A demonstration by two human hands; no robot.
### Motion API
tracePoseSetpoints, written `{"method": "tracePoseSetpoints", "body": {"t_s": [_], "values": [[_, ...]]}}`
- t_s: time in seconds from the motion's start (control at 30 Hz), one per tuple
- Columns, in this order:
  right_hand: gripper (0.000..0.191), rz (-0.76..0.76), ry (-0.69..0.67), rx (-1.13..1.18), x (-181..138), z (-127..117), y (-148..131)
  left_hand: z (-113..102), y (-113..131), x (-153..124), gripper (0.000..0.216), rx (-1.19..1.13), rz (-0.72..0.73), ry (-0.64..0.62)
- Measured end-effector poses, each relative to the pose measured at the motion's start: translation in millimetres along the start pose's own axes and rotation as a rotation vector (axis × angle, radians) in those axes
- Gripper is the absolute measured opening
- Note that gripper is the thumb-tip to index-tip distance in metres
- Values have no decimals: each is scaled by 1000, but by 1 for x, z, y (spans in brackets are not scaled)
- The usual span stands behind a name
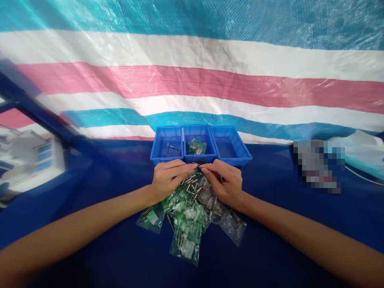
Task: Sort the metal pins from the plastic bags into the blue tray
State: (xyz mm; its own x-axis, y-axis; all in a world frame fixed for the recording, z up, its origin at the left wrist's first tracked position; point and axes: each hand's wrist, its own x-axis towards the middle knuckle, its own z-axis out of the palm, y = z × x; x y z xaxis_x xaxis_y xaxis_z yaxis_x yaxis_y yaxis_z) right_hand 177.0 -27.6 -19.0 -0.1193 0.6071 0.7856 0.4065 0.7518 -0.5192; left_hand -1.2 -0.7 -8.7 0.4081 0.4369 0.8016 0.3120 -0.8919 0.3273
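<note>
Left hand point(168, 180) and right hand point(226, 182) nearly meet, fingertips pinched around a small dark item point(198, 165) too tiny to identify. Beneath them, clear and green-tinted plastic bags point(186, 246) and slim silvery metal rods point(196, 194) lie heaped on the dark blue desk point(120, 252), just before three rectangular blue plastic bins point(199, 157); rods lie in the left one.

Your fingers point(181, 173) mostly hide the small item point(198, 165) pinched there (too tiny to name); the white object point(30, 160), far left, blurs, cut off.
</note>
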Motion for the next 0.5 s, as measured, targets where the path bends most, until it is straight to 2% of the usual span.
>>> {"method": "tracePoseSetpoints", "body": {"t_s": [0.5], "values": [[13,-50,-4,-78,-1,-1,0,0,2,0,13,16,-16,-1]]}}
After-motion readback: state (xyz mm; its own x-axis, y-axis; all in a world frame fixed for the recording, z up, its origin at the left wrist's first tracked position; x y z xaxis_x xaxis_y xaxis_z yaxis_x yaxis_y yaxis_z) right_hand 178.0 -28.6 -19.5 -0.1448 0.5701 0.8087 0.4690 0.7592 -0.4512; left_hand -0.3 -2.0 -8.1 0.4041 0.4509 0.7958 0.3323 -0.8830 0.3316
